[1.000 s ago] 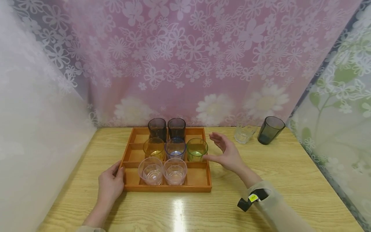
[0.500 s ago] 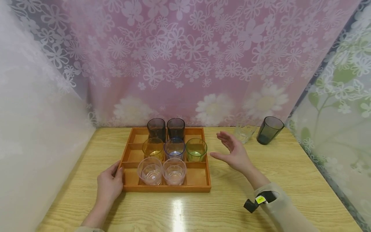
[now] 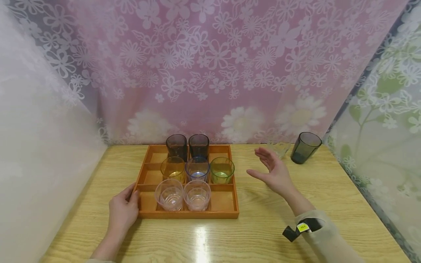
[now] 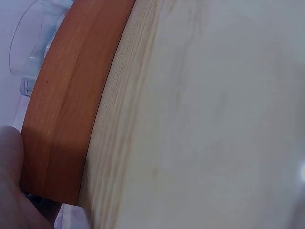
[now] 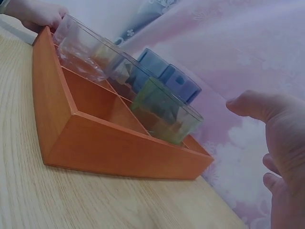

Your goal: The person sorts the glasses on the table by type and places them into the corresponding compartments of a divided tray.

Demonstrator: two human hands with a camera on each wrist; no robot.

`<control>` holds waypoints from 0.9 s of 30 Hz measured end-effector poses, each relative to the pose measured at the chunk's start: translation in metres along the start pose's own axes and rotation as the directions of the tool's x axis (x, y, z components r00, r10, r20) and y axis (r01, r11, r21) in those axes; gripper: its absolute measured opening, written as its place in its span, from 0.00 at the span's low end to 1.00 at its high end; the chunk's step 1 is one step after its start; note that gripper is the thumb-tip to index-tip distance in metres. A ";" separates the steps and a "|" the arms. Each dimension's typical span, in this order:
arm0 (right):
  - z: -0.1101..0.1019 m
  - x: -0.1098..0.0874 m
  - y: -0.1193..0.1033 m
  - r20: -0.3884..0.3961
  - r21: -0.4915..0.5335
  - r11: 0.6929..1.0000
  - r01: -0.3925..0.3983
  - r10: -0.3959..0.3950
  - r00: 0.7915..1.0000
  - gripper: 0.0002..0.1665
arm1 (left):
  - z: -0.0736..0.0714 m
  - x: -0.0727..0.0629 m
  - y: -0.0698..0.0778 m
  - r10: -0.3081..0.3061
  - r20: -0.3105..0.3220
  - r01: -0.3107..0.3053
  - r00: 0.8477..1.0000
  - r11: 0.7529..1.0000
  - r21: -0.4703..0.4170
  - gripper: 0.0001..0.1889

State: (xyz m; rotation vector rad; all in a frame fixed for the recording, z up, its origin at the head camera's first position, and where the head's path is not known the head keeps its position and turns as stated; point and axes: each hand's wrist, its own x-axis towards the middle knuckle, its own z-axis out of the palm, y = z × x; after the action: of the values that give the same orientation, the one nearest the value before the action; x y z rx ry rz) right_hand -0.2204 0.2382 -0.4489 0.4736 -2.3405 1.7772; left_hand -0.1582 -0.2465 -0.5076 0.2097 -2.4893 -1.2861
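My left hand (image 3: 123, 212) grips the left side of a wooden tray (image 3: 189, 215) near its front corner; the thumb shows at the edge in the left wrist view. Two dark glasses (image 3: 198, 146) stand in the tray's back row. Across the middle row are a yellow glass (image 3: 172, 170), a blue glass (image 3: 197, 170) and, at the right end, a green glass (image 3: 222, 171). Two clear glasses (image 3: 169, 196) fill part of the front row. My right hand (image 3: 277, 175) hovers right of the tray, thumb and fingers spread apart, holding nothing. Behind its fingers, a clear glass (image 3: 282, 148) is partly hidden.
A dark grey tumbler (image 3: 306, 148) stands at the back right of the wooden table (image 3: 171, 241). Flowered pink cloth (image 3: 210, 73) hangs along the back edge, with pale cloth on both sides. A dark strap device (image 3: 304, 226) is on my right wrist.
My right hand has drawn away from the green glass, moving right toward the loose clear glass, which it now partly covers. The left hand stays on the tray.
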 end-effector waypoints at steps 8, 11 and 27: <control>-0.011 -0.004 0.002 -0.041 -0.042 0.999 0.005 -0.007 0.999 0.48 | 0.000 -0.001 0.002 -0.012 0.001 0.012 1.000 1.000 0.005 0.19; -0.015 -0.006 0.002 -0.056 -0.051 0.999 -0.013 0.010 0.998 0.48 | 0.000 -0.001 0.002 -0.016 0.000 0.016 1.000 1.000 0.007 0.19; -0.033 -0.011 0.008 -0.153 -0.095 0.995 -0.041 0.026 0.988 0.46 | 0.000 -0.001 0.001 -0.011 -0.002 0.011 1.000 1.000 0.027 0.19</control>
State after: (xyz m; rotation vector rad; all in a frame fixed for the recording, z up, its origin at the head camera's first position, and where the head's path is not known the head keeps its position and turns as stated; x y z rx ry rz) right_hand -0.2148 0.2734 -0.4505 0.2759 -2.3291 1.6403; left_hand -0.1570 -0.2461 -0.5071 0.2313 -2.5088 -1.2569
